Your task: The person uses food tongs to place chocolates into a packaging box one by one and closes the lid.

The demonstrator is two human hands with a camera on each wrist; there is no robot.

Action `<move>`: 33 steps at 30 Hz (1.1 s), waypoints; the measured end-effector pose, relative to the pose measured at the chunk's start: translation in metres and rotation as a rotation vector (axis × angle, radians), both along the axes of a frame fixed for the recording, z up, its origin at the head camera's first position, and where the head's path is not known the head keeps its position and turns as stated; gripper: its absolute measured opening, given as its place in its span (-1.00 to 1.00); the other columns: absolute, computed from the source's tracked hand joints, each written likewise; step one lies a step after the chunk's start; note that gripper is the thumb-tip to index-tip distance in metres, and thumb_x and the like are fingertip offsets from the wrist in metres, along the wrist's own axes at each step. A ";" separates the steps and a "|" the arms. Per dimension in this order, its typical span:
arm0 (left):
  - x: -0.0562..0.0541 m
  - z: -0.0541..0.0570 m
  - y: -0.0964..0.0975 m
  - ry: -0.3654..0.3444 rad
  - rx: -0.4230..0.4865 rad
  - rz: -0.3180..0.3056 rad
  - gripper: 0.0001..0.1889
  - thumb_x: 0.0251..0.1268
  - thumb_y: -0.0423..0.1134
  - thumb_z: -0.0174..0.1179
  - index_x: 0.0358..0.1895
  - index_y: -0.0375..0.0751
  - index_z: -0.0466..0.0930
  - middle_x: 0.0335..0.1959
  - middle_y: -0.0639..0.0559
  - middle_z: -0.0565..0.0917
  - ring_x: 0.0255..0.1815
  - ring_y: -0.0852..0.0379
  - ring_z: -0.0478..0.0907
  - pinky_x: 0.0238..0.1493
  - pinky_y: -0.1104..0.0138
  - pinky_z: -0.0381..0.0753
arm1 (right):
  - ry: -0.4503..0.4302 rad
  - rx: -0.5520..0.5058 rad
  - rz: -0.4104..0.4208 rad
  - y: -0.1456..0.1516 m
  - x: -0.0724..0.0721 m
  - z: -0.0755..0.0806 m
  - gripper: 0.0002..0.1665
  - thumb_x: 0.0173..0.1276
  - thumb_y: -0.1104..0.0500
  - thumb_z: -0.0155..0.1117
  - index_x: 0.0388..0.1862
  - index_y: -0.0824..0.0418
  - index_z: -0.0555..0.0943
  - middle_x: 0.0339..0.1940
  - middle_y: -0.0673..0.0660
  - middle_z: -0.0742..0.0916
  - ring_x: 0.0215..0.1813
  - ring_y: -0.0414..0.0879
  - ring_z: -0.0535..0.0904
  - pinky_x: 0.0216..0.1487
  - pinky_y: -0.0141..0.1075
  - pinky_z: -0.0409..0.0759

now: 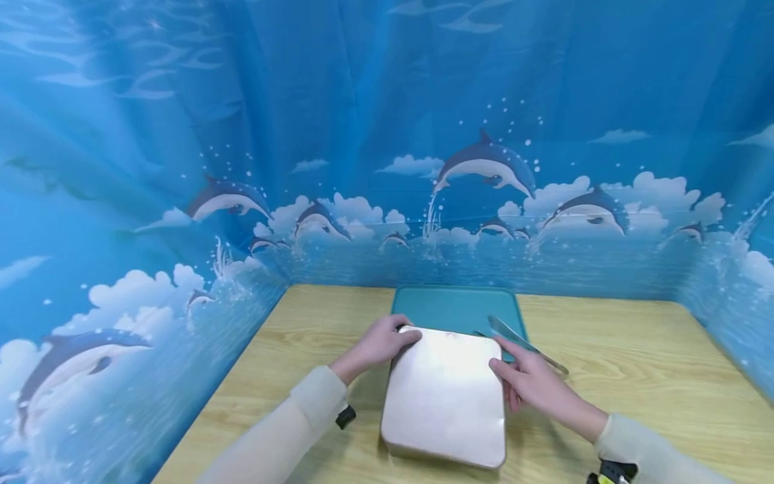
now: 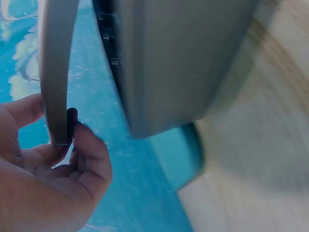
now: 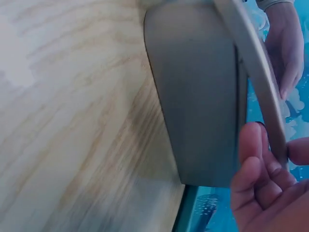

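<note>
A silver metal tin, its square lid point(image 1: 444, 403) facing up, stands on the table in the head view. My left hand point(image 1: 387, 339) pinches the lid's far left corner, thumb on top. At the far right edge, my right hand point(image 1: 535, 380) pinches the lid between thumb and fingers. Both wrist views show the lid raised at an angle from the tin's body point(image 3: 198, 96), with a gap between them. Along the rim of the body point(image 2: 169, 63) runs a dark strip with small pale marks. The inside of the tin is mostly hidden.
Behind the tin lies a teal tray point(image 1: 453, 306) on the wood-patterned table point(image 1: 629, 363). A long metal utensil point(image 1: 523, 343) rests across its right edge, reaching past it onto the table. A blue curtain point(image 1: 375, 134) printed with dolphins surrounds the table's back and sides.
</note>
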State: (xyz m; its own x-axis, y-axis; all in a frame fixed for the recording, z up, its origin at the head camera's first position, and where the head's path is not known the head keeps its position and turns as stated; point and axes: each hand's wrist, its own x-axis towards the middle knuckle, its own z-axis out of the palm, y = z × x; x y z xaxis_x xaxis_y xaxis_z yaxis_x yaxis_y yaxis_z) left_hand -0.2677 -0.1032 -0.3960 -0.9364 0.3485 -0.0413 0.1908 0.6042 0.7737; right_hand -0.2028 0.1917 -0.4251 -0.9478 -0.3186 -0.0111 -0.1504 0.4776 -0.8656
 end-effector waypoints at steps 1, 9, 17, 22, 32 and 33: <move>-0.003 -0.004 -0.001 0.004 -0.015 0.006 -0.76 0.46 -0.01 0.20 -0.11 -0.10 0.67 -0.21 0.02 0.65 -0.26 0.12 0.54 -0.29 0.23 0.55 | -0.002 0.008 -0.005 -0.002 -0.003 -0.001 -0.18 0.60 -0.10 0.05 0.61 0.30 0.08 -0.69 0.16 0.64 -0.67 0.09 0.59 -0.61 -0.09 0.57; -0.011 -0.027 -0.002 0.038 -0.059 0.035 -0.77 0.47 -0.06 0.18 -0.14 -0.13 0.71 -0.24 0.04 0.64 -0.27 0.13 0.54 -0.30 0.24 0.56 | -0.032 0.037 -0.015 -0.008 -0.015 -0.012 -0.22 0.60 -0.01 0.07 0.57 0.42 0.12 -0.74 0.11 0.58 -0.72 0.00 0.48 -0.65 -0.20 0.48; -0.012 -0.036 -0.004 0.064 -0.042 0.072 -0.84 0.49 -0.14 0.16 -0.14 -0.14 0.63 -0.15 -0.03 0.53 -0.20 0.07 0.47 -0.24 0.21 0.51 | -0.023 0.086 -0.039 -0.010 -0.026 -0.019 -0.32 0.62 0.05 0.04 0.55 0.36 0.20 -0.80 0.00 0.48 -0.74 -0.18 0.32 -0.72 -0.28 0.36; -0.015 -0.038 -0.007 0.055 -0.030 0.089 -0.83 0.51 -0.16 0.14 -0.10 -0.15 0.66 -0.10 -0.02 0.57 -0.11 0.09 0.52 -0.12 0.17 0.57 | -0.022 0.090 -0.047 -0.012 -0.028 -0.017 -0.32 0.62 0.04 0.03 0.54 0.39 0.22 -0.82 0.02 0.46 -0.75 -0.17 0.32 -0.71 -0.25 0.36; -0.018 -0.041 -0.007 0.050 -0.014 0.099 -0.80 0.52 -0.16 0.14 -0.12 -0.17 0.72 -0.20 -0.01 0.67 -0.23 0.12 0.57 -0.23 0.21 0.59 | 0.027 0.202 0.033 -0.009 -0.046 -0.013 -0.59 0.68 0.02 -0.13 -0.17 0.19 0.63 -0.77 0.09 0.56 -0.72 -0.11 0.44 -0.66 -0.19 0.50; -0.018 -0.041 -0.007 0.052 -0.013 0.098 -0.79 0.52 -0.16 0.14 -0.13 -0.17 0.72 -0.23 -0.01 0.68 -0.27 0.12 0.57 -0.26 0.22 0.59 | 0.025 0.209 0.035 -0.009 -0.047 -0.013 -0.57 0.68 0.02 -0.13 -0.25 0.18 0.62 -0.76 0.09 0.56 -0.72 -0.12 0.45 -0.66 -0.19 0.51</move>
State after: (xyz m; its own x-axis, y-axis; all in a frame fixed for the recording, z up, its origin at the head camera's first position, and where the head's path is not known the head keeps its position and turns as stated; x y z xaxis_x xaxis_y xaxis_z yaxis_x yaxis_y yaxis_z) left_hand -0.2857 -0.1105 -0.4369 -0.9669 0.2552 0.0045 0.1702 0.6318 0.7563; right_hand -0.2503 0.1825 -0.4382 -0.9371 -0.3443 -0.0567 -0.1903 0.6405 -0.7440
